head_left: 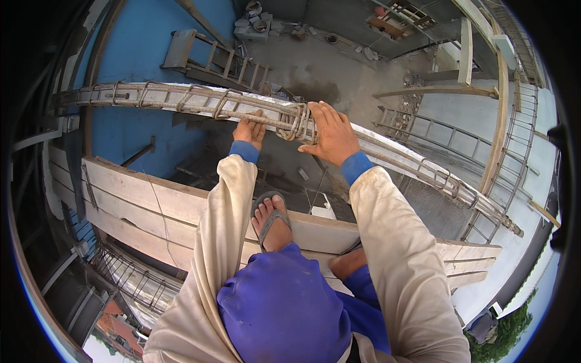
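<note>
A long rebar cage (203, 104) of rusty bars and wire-tied stirrups runs across the view along a narrow pale beam (387, 143). Several square steel stirrups (296, 126) are bunched together near its middle. My right hand (331, 134) grips this bunch from the right, fingers over the top and thumb on the near side. Just left of the bunch, my left hand (248, 133) reaches up from the near side with its fingers curled at the lower bar. Its fingertips are partly hidden. Other stirrups stand spaced apart along the cage's left part.
My sandalled feet stand on a scaffold of wooden planks (151, 192), high above a grey floor (357, 78). Below lie a wooden ladder (230, 65) by the blue wall (136, 48) and another ladder (436, 130) at right. A wooden post (501, 121) and an upright rebar cage (514, 145) stand right.
</note>
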`<state>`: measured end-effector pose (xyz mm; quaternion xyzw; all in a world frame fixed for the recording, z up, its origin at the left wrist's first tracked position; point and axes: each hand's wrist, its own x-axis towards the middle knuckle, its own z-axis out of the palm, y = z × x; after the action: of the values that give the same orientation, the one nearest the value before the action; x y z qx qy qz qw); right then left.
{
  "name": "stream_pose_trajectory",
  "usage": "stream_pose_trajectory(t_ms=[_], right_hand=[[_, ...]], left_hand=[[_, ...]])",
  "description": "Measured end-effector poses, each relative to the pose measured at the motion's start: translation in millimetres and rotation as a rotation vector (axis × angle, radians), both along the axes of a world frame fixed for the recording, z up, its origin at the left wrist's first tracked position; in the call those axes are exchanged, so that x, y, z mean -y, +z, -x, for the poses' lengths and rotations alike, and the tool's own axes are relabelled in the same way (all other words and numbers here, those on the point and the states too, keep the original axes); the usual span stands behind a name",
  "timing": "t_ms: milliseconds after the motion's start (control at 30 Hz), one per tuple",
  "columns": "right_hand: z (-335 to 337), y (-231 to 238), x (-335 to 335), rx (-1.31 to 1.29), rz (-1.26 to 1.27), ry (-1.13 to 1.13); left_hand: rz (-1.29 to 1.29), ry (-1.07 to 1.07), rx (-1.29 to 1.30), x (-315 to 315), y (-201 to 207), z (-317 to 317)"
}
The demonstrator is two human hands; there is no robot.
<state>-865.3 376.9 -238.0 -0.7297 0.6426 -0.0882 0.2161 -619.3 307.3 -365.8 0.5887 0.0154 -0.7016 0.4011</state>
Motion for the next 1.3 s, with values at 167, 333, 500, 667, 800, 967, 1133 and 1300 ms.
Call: stream_pose_trajectory(t_ms=[167, 333, 500, 667, 800, 967, 1133, 1300], right_hand=[[-6, -4, 6, 0.078, -0.016, -0.061], [-12, 2, 11, 0.097, 0.011, -0.105], [-5, 5, 8, -0.047, -0.012, -0.065], [62, 6, -43, -0.195, 0.018, -0.098], [177, 23, -116, -0.423, -0.187, -0.104], [274, 57, -185, -0.870, -0.633, -0.535], [172, 54, -123, -0.380, -0.165, -0.334], [0, 14, 2, 0.046, 0.156, 0.076]], left_hand=[[0.019, 0.120, -0.251, 2, -1, 1], [0.006, 0.123, -0.220, 7, 0, 8], [-0.034, 0.286, -0.311, 6, 6, 12], [0.066, 0.240, -0.314, -1, 20, 10], [0.075, 0.194, -0.296, -1, 26, 10], [0.075, 0.150, -0.273, 0, 20, 11], [0.081, 0.141, -0.261, 0, 17, 9], [0.062, 0.114, -0.227, 0, 19, 5]])
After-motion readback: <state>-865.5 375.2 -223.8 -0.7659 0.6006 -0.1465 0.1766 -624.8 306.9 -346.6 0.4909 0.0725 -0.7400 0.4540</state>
